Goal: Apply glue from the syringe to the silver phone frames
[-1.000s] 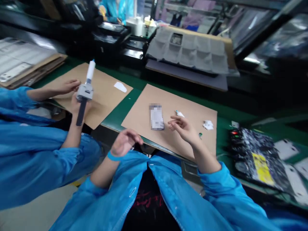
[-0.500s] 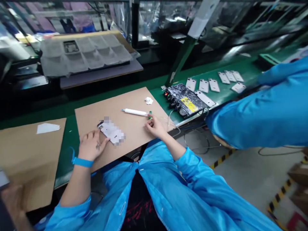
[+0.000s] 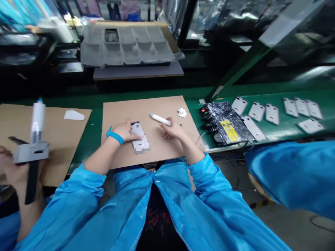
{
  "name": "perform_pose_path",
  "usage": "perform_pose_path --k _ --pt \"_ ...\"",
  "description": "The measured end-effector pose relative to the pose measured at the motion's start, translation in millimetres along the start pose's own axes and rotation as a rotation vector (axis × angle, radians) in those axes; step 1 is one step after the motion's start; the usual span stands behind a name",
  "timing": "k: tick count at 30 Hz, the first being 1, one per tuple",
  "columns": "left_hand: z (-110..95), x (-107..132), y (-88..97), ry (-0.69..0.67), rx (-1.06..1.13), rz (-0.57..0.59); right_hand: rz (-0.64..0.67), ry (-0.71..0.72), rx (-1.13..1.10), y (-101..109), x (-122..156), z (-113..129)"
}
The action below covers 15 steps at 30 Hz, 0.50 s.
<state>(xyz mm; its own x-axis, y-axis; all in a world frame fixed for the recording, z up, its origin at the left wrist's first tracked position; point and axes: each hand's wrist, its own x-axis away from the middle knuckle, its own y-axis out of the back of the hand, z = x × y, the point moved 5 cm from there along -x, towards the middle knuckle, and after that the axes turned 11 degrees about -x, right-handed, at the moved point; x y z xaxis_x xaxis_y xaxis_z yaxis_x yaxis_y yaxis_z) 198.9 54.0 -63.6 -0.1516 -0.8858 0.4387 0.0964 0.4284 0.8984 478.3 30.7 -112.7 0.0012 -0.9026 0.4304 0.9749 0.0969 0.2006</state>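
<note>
A white phone back panel (image 3: 140,133) with dark cut-outs rests on the brown cardboard sheet (image 3: 119,109) in front of me; its lower edge is blurred out. My left hand (image 3: 123,131), with a blue band on the wrist, holds the panel from its left side, thumb laid across the lower part. To the right, a white dispensing syringe (image 3: 159,119) with a blue tip points left and away. My right hand (image 3: 173,129) has its thumb and fingers around the syringe's rear end. A small green piece (image 3: 180,124) shows just past that hand.
Beyond the syringe lies crumpled white tissue (image 3: 182,112). A black-wrapped control box (image 3: 227,122) and several white phone panels (image 3: 272,113) are on the green bench at right. At left, a co-worker's hands (image 3: 22,170) hold another syringe (image 3: 38,120). A blue sleeve (image 3: 290,174) reaches in from the right.
The view has swung left. My right hand has gone from beside the syringe's end to gripping it. My left hand has slid further onto the panel, which now points more straight away from me.
</note>
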Motion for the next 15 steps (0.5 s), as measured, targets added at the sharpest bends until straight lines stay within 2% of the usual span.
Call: perform_pose_path --k 4,8,11,15 --pt "-4 8 -5.4 0.009 0.005 0.074 -0.132 0.098 0.044 -5 -6 -9" --pt "4 21 -14.9 -0.005 0.051 0.104 -0.132 0.167 -0.085 3 0 -24" --pt "10 28 -21.5 -0.017 0.128 0.137 -0.111 0.234 -0.234 11 22 -33" --pt "15 51 -20.3 -0.083 0.268 0.185 -0.170 0.356 -0.391 27 73 -46"
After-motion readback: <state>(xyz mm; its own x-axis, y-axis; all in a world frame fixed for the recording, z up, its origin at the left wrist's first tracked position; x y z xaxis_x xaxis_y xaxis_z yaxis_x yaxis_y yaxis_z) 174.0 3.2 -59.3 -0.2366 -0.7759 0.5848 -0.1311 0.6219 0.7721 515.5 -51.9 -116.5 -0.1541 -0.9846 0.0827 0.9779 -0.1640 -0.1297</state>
